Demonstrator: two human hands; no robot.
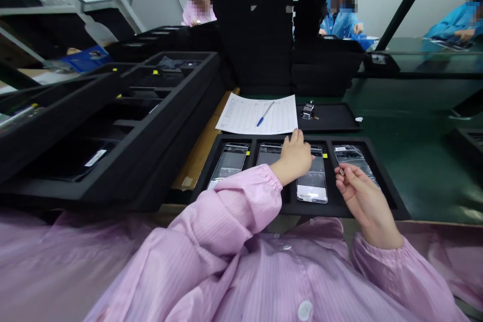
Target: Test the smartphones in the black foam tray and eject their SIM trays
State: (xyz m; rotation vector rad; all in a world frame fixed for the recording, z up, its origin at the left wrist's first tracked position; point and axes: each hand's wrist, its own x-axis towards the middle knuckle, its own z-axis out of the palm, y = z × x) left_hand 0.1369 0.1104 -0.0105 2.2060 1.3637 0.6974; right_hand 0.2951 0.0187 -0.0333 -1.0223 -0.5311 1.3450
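Observation:
A black foam tray (388, 196) lies before me with phone screens in its compartments. My left hand (296, 157) rests over the divider between two middle screens, fingers stretched forward, and partly covers the phone screen (312, 186) under it. Between thumb and fingers of my right hand (362, 193) is a small pale piece, too small to name. That hand is over the rightmost compartment, where a screen in clear film (352, 156) lies. At the left end sits another phone screen (231, 161). Yellow tabs (325, 156) mark some compartments.
Behind the tray lie a printed sheet (241, 113) with a blue pen (265, 114) on it, and a small black tray (335, 116) holding a metal part (308, 110). Deep black trays (181, 90) stand at left. Tall black stacks (256, 35) rise behind; several co-workers sit beyond.

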